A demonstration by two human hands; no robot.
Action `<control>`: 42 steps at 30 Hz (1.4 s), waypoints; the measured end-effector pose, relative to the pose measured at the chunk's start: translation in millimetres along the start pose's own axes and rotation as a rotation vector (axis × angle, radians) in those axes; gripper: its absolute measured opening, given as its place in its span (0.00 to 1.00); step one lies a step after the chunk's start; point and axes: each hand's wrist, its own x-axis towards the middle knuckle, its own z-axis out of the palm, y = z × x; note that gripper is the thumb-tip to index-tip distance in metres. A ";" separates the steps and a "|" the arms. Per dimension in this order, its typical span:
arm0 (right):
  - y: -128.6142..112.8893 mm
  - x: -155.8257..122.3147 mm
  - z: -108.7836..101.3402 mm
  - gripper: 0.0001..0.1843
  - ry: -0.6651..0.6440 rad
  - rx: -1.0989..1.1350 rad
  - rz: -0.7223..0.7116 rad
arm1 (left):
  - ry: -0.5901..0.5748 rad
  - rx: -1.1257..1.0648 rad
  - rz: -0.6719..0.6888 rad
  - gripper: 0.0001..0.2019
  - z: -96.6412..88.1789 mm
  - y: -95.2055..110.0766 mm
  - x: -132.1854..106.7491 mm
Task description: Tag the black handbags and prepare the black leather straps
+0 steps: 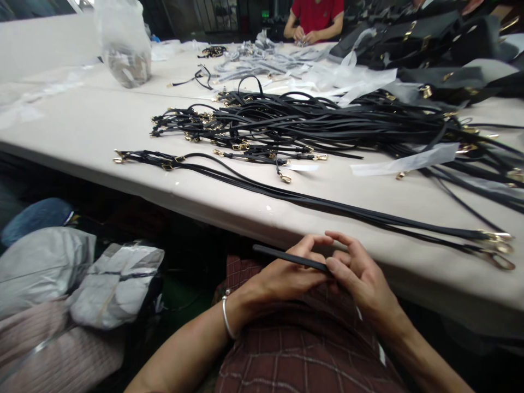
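Observation:
Close to my lap, below the table's front edge, my left hand (pixel 292 275) and my right hand (pixel 360 273) meet around a black strap (pixel 289 257). The strap's free end points left across my left hand. My right thumb presses on its other end, and my left fingers curl beneath it. What lies between the fingertips is partly hidden. Just beyond my hands, several long black straps (pixel 286 192) with gold clasps lie lengthwise along the table's near edge.
A big tangle of black straps (pixel 327 123) covers the table's middle. Black bags (pixel 409 41) are piled at the back right, and a filled plastic bag (pixel 125 46) stands back left. Across the table sits a person in red (pixel 317 19). Wrapped bundles (pixel 118 284) lie at lower left.

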 end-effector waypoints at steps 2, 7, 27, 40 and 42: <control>5.0 -4.2 12.7 0.32 0.066 0.080 0.006 | -0.040 -0.141 -0.039 0.31 -0.3 -4.0 0.5; 19.6 -6.9 13.4 0.33 0.109 0.228 0.027 | -0.068 -0.011 0.032 0.25 -5.2 -0.3 -3.3; -75.4 44.1 13.1 0.23 -0.455 -0.218 -0.304 | 0.453 0.317 0.284 0.13 -23.4 -8.6 -24.7; -39.9 30.1 -18.7 0.26 -0.436 -0.420 0.012 | 0.432 0.439 0.481 0.13 -24.7 -11.4 -31.5; -37.8 30.4 -23.9 0.23 -0.492 -0.406 0.028 | 0.416 0.446 0.477 0.14 -25.0 -11.8 -32.6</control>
